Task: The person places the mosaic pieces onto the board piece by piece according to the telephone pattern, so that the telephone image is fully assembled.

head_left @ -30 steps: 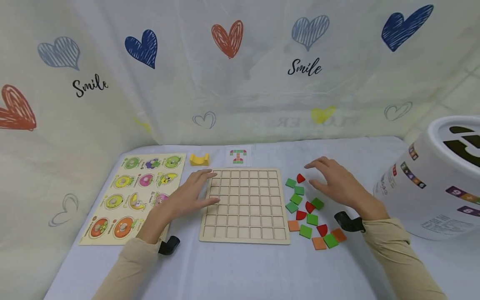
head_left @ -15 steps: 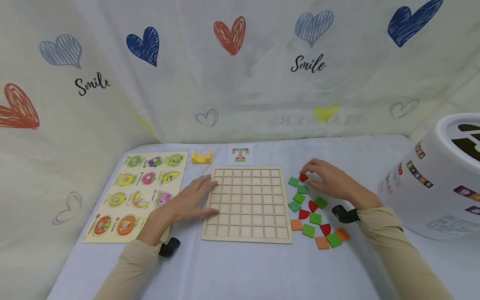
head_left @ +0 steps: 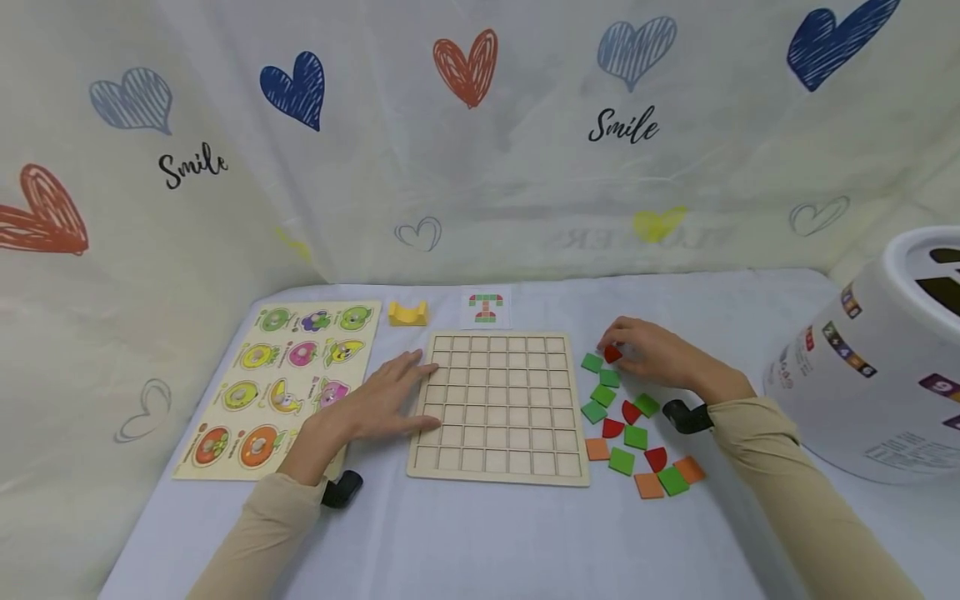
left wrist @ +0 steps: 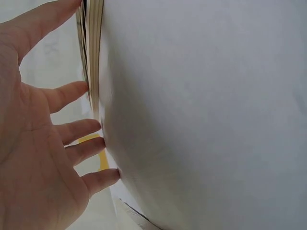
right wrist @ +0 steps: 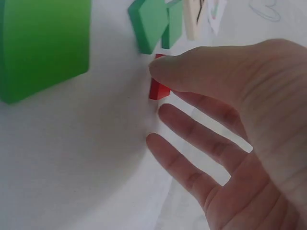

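My left hand point(head_left: 375, 406) lies with fingers spread at the left edge of a wooden grid board point(head_left: 498, 408). Its thumb and fingertips touch the rim in the head view, and in the left wrist view the fingers point(left wrist: 67, 97) are fairly straight. My right hand point(head_left: 660, 357) pinches a red quarter-round tile point(head_left: 612, 354) at the top of a scatter of tiles. The thumb point(right wrist: 192, 69) covers part of this red tile point(right wrist: 159, 91) in the right wrist view, and the index finger is mostly hidden behind it. Close by lie green square tiles point(head_left: 602, 396).
More red tiles point(head_left: 656, 459) and orange square tiles point(head_left: 649, 486) lie right of the board. Behind it stand a pattern card point(head_left: 485, 308) and a yellow block point(head_left: 408, 314). A fruit puzzle board point(head_left: 258, 408) lies left, a white tub point(head_left: 855, 400) right.
My right hand has moved left and down to the topmost red tile, and its thumb and finger have closed on it. The left hand stays at the board's left edge, having slid slightly downward.
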Demonstrator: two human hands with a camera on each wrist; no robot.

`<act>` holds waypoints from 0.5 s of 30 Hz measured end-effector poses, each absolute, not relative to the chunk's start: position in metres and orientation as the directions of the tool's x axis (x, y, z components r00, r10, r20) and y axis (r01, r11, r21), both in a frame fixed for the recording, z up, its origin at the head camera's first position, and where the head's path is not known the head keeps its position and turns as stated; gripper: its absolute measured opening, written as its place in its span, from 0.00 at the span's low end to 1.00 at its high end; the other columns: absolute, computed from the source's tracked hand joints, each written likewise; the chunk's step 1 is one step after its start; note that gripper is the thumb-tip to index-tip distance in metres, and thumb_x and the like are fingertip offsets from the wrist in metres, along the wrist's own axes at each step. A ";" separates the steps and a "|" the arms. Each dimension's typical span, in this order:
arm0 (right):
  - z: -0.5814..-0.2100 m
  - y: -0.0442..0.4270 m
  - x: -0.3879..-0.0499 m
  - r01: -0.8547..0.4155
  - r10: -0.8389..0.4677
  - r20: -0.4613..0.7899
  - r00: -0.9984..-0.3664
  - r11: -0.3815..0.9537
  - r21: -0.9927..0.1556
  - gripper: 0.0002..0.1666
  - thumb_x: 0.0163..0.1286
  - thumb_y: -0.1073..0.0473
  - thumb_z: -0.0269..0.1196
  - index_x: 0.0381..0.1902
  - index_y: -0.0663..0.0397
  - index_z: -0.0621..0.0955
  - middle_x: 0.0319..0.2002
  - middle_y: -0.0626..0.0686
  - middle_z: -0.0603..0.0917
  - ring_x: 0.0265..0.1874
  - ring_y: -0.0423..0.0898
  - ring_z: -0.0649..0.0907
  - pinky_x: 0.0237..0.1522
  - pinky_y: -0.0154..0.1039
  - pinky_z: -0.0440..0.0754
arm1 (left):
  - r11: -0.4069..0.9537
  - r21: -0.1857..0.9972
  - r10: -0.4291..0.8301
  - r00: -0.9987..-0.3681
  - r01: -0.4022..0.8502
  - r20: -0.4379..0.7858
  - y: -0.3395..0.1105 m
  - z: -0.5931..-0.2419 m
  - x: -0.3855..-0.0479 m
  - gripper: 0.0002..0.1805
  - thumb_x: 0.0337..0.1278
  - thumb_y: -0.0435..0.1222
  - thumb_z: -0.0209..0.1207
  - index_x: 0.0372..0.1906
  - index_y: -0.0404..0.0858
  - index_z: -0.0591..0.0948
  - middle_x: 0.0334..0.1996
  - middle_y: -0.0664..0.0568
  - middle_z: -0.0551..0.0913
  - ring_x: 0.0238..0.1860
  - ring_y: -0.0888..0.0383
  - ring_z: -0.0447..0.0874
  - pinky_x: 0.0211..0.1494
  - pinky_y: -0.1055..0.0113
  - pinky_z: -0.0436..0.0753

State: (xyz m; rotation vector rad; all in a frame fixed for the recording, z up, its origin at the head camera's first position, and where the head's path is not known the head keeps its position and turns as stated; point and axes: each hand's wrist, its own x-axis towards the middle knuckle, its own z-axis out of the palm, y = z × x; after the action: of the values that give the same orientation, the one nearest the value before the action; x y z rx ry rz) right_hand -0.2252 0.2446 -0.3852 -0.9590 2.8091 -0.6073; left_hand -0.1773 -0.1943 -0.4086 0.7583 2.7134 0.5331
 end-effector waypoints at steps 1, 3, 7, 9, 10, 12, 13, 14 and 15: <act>-0.386 0.245 -0.226 -0.569 -0.611 0.027 -0.791 0.718 -0.402 0.14 0.65 0.74 0.70 0.48 0.64 0.86 0.48 0.58 0.83 0.46 0.56 0.82 0.52 0.57 0.84 | 0.796 0.416 0.542 -0.825 0.441 -0.162 -0.194 -0.409 -0.178 0.49 0.66 0.63 0.62 0.82 0.41 0.61 0.83 0.36 0.50 0.82 0.35 0.48 0.80 0.38 0.56; -0.387 0.246 -0.227 -0.575 -0.614 0.035 -0.788 0.716 -0.395 0.13 0.64 0.74 0.71 0.47 0.64 0.87 0.46 0.58 0.83 0.45 0.55 0.82 0.51 0.57 0.84 | 0.797 0.418 0.540 -0.824 0.437 -0.169 -0.194 -0.409 -0.178 0.49 0.66 0.63 0.62 0.82 0.41 0.61 0.83 0.36 0.50 0.82 0.35 0.48 0.80 0.38 0.55; -0.389 0.246 -0.229 -0.585 -0.616 0.051 -0.786 0.716 -0.381 0.12 0.62 0.74 0.72 0.44 0.64 0.87 0.44 0.56 0.83 0.42 0.54 0.82 0.49 0.55 0.85 | 0.792 0.429 0.543 -0.823 0.435 -0.168 -0.195 -0.409 -0.179 0.49 0.66 0.61 0.63 0.82 0.40 0.61 0.83 0.35 0.50 0.82 0.35 0.47 0.81 0.38 0.53; -0.390 0.247 -0.229 -0.586 -0.615 0.055 -0.787 0.716 -0.378 0.12 0.62 0.74 0.73 0.44 0.64 0.87 0.43 0.56 0.83 0.41 0.53 0.82 0.48 0.55 0.85 | 0.788 0.438 0.544 -0.822 0.432 -0.168 -0.195 -0.408 -0.179 0.49 0.66 0.61 0.64 0.82 0.40 0.61 0.83 0.35 0.50 0.83 0.35 0.46 0.81 0.38 0.52; -0.389 0.247 -0.230 -0.583 -0.612 0.054 -0.789 0.717 -0.381 0.12 0.62 0.74 0.73 0.44 0.64 0.87 0.43 0.55 0.83 0.41 0.53 0.83 0.49 0.55 0.85 | 0.788 0.441 0.544 -0.822 0.430 -0.170 -0.195 -0.408 -0.178 0.49 0.66 0.61 0.64 0.82 0.40 0.61 0.83 0.35 0.50 0.83 0.35 0.46 0.81 0.38 0.51; -0.390 0.247 -0.230 -0.575 -0.606 0.053 -0.794 0.719 -0.390 0.12 0.62 0.74 0.73 0.43 0.65 0.88 0.42 0.55 0.83 0.41 0.53 0.83 0.49 0.55 0.86 | 0.787 0.446 0.543 -0.822 0.427 -0.173 -0.195 -0.407 -0.178 0.49 0.66 0.61 0.64 0.82 0.40 0.61 0.83 0.36 0.50 0.83 0.35 0.46 0.81 0.38 0.51; -0.389 0.247 -0.230 -0.573 -0.605 0.053 -0.794 0.718 -0.395 0.11 0.62 0.75 0.72 0.43 0.66 0.87 0.42 0.56 0.83 0.41 0.54 0.83 0.49 0.56 0.86 | 0.788 0.446 0.542 -0.822 0.425 -0.175 -0.195 -0.407 -0.178 0.49 0.66 0.61 0.63 0.82 0.40 0.61 0.83 0.36 0.49 0.83 0.35 0.46 0.81 0.37 0.52; -0.389 0.247 -0.230 -0.568 -0.602 0.051 -0.797 0.719 -0.400 0.11 0.62 0.75 0.72 0.43 0.66 0.87 0.41 0.56 0.83 0.41 0.54 0.84 0.49 0.56 0.86 | 0.789 0.444 0.542 -0.822 0.425 -0.176 -0.195 -0.407 -0.178 0.49 0.66 0.61 0.63 0.82 0.40 0.61 0.83 0.36 0.50 0.82 0.35 0.46 0.81 0.37 0.52; -0.389 0.247 -0.230 -0.564 -0.599 0.049 -0.800 0.720 -0.405 0.11 0.62 0.75 0.72 0.43 0.66 0.87 0.41 0.56 0.83 0.42 0.54 0.84 0.49 0.56 0.86 | 0.790 0.441 0.541 -0.822 0.426 -0.176 -0.195 -0.407 -0.177 0.50 0.66 0.61 0.63 0.82 0.40 0.61 0.83 0.36 0.50 0.82 0.35 0.47 0.81 0.37 0.52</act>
State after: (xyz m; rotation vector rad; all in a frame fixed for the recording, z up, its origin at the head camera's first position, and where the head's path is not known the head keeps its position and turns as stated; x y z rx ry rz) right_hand -0.2301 0.2471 -0.3892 -0.9593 2.8335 -0.6246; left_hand -0.1772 -0.1950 -0.4067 0.7442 2.6872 0.5605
